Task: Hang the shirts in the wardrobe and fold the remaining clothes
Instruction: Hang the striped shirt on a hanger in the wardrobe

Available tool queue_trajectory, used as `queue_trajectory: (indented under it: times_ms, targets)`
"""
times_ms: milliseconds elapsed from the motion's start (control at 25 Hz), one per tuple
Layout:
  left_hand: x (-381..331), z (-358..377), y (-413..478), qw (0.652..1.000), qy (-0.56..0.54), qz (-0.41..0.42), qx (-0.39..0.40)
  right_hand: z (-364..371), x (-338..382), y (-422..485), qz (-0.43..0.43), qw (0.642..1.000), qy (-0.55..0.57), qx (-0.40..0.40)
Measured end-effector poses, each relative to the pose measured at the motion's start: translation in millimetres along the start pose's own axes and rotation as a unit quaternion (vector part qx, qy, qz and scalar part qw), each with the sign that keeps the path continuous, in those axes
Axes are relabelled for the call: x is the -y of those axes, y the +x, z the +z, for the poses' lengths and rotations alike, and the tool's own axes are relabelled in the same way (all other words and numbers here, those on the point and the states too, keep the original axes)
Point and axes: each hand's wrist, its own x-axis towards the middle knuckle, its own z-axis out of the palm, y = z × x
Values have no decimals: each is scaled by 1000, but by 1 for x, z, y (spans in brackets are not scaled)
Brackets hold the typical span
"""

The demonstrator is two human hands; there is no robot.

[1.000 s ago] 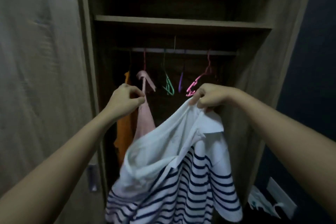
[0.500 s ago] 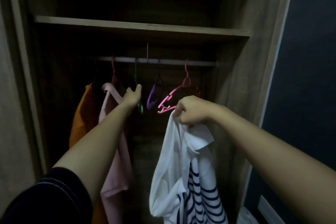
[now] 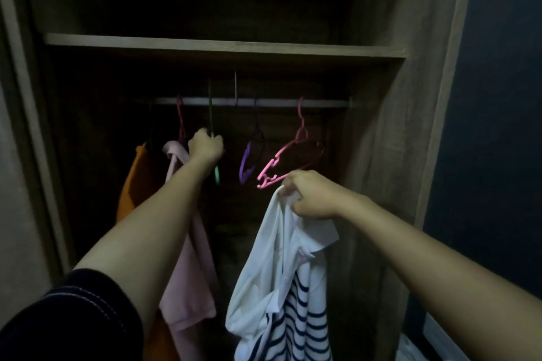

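Observation:
My right hand [image 3: 312,198] grips a white shirt with navy stripes [image 3: 281,287] by its collar, and the shirt hangs down in front of the open wardrobe. My left hand [image 3: 205,146] is curled round a green hanger [image 3: 216,174] that hangs from the metal rail [image 3: 278,102]. An orange shirt [image 3: 136,182] and a pink shirt [image 3: 190,258] hang at the left of the rail. An empty purple hanger [image 3: 246,167] and an empty pink hanger [image 3: 281,164] hang to the right of my left hand.
A wooden shelf [image 3: 223,45] runs above the rail. The wardrobe's right side panel [image 3: 390,170] stands close to my right arm. A dark wall [image 3: 495,126] lies to the right, with something white [image 3: 416,352] low at its foot.
My left hand has closed round the green hanger, which it was only reaching toward before. My right hand still holds the striped shirt at about the same height.

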Motion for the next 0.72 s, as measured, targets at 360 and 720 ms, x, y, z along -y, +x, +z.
queue_trajectory:
  times_ms: [360, 720]
  targets:
    - [45, -104, -140, 989, 133, 61, 11, 37, 62, -21, 45, 998, -16, -46]
    - [93, -244, -206, 953, 243, 176, 48, 85, 91, -35, 151, 986, -21, -67]
